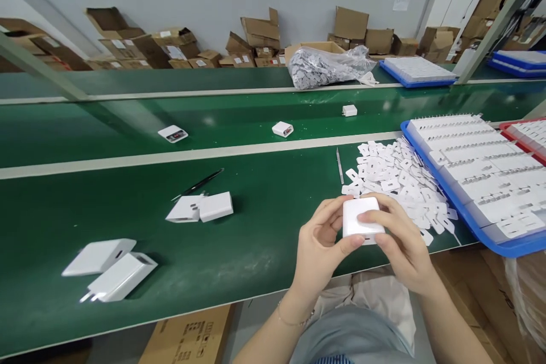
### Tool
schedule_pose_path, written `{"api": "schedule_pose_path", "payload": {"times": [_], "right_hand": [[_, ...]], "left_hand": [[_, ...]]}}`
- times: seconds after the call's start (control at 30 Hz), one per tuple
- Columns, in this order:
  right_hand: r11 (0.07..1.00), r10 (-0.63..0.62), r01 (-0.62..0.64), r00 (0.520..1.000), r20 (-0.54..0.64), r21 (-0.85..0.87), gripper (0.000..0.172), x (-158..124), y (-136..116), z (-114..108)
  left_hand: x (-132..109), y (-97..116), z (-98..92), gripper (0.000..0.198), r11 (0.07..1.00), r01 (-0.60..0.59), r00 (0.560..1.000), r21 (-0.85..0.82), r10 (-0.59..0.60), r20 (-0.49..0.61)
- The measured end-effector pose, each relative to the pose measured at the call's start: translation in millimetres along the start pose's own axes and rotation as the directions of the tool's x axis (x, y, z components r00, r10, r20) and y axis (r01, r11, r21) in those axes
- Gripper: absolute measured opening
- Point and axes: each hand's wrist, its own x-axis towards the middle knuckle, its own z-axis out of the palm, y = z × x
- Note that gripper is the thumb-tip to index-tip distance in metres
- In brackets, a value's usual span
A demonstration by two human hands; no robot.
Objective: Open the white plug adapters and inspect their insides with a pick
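Observation:
Between both hands, above the front edge of the green table, is a white charger housing. My left hand grips its left side with thumb and fingers. On the right side, my right hand holds it too, one finger lying across the top face. A small port shows on the side facing me. Just behind my right hand lies a heap of flat white plates. A thin metal tool rests left of that heap.
White chargers lie at the front left, with two more beside a black pen-like tool. Several housings sit on the far strip. A blue tray of white parts stands at the right.

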Motion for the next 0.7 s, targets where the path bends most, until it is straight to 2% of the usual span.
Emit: {"api": "schedule_pose_path", "payload": {"times": [0.1, 0.27, 0.33, 0.4, 0.43, 0.5, 0.57, 0.63, 0.7], "right_hand": [[0.994, 0.087, -0.088, 0.996, 0.022, 0.071, 0.041, -6, -2, -12], [0.986, 0.115, -0.097, 0.985, -0.13, 0.136, 0.03, -11, -6, -17], [0.981, 0.119, -0.097, 0.985, -0.124, 0.166, 0.027, -11, -5, -24], [0.956, 0.145, -0.121, 0.987, -0.072, 0.266, 0.024, -12, -2, -37], [0.923, 0.177, -0.15, 0.983, -0.043, 0.355, 0.028, -15, 1, -43], [0.816, 0.279, -0.24, 0.96, 0.005, 0.526, 0.049, -25, 7, -56], [0.739, 0.41, -0.34, 0.912, 0.013, 0.581, 0.062, -40, 13, -66], [0.746, 0.511, -0.41, 0.858, -0.056, 0.526, 0.06, -58, 17, -78], [0.787, 0.554, -0.429, 0.808, -0.202, 0.444, 0.054, -76, 18, -100]], "left_hand": [[5, -3, 7.9, 0.04, 0.997, 0.068, 0.998, -0.039, -0.068, 0.016], [9, -12, 21.6, 0.041, 0.998, 0.065, 0.997, -0.028, -0.064, 0.034], [10, -12, 25.6, 0.042, 0.999, 0.032, 0.997, 0.04, -0.035, 0.066], [10, -7, 29.1, 0.043, 0.982, -0.065, 0.99, 0.177, 0.041, 0.136], [11, -4, 30.9, 0.044, 0.954, -0.134, 0.977, 0.268, 0.082, 0.197], [15, 2, 35.7, 0.047, 0.849, -0.305, 0.914, 0.433, 0.133, 0.383], [21, 2, 43.5, 0.049, 0.711, -0.466, 0.806, 0.526, 0.096, 0.585], [27, -4, 54.7, 0.051, 0.605, -0.582, 0.704, 0.544, 0.04, 0.709], [33, -12, 66.4, 0.059, 0.546, -0.649, 0.638, 0.53, 0.011, 0.77]]}}
